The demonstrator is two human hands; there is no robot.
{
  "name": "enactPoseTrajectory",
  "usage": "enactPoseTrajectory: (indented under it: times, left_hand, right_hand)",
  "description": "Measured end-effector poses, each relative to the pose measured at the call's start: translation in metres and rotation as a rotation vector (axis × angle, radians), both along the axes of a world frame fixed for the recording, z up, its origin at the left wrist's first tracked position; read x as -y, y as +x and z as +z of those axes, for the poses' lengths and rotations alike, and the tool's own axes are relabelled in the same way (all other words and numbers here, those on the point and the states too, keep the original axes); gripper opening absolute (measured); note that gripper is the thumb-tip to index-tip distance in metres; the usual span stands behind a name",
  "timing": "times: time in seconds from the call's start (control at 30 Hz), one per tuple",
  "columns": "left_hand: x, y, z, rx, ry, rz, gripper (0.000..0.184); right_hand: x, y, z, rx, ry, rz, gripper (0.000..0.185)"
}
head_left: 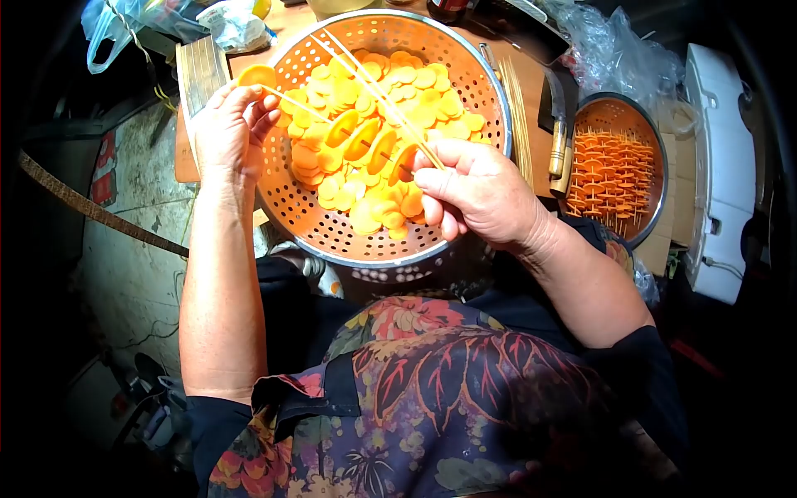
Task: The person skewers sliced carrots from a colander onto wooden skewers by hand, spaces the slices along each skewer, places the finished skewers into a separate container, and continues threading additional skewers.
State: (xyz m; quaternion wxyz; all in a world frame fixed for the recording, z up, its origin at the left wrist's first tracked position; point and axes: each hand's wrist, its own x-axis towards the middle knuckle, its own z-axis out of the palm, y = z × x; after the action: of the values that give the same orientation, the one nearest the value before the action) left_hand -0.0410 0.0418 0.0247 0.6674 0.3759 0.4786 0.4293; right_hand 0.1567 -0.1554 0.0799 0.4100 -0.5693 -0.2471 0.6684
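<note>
A person's left hand point(232, 133) pinches a thin, round orange slice point(257, 76) at the far tip of a slender pale skewer point(299, 104); the right hand point(490, 195) grips the near end, plus two bare pale sticks point(383, 101) slanting forward, presumably for convenience. Between the grips stand four threaded slices point(363, 139), spaced seemingly to stay separate. Beneath, a round perforated metal colander point(398, 33) holds loose slices point(357, 195), likely within easy reach. The left forearm point(220, 290) reaches straight ahead; the right point(589, 282) slants inward, knuckles up.
</note>
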Motion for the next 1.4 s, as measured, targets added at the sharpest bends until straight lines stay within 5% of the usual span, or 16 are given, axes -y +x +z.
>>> enactPoseTrajectory:
  times: [0.43,0.83,1.03,1.17,1.4]
  left_hand:
    - [0.046,0.030,0.013,0.123,-0.040,-0.325,0.017]
    - [0.041,0.029,0.007,0.161,-0.036,-0.299,0.016]
    - [0.008,0.013,-0.017,-0.265,0.196,-0.132,0.013]
    - [0.023,0.018,-0.037,-1.211,0.452,-0.551,0.025]
    - [0.038,0.029,-0.041,-1.466,0.619,-0.661,0.025]
  right_hand:
    - [-0.002,0.002,-0.004,0.020,0.096,-0.072,0.014]
    - [-0.006,0.004,-0.008,0.043,0.115,-0.064,0.017]
    - [-0.006,0.007,-0.005,-0.020,0.083,-0.177,0.017]
    - [-0.004,0.005,-0.006,-0.015,0.095,-0.158,0.016]
    - [-0.002,0.006,-0.007,0.004,0.083,-0.112,0.015]
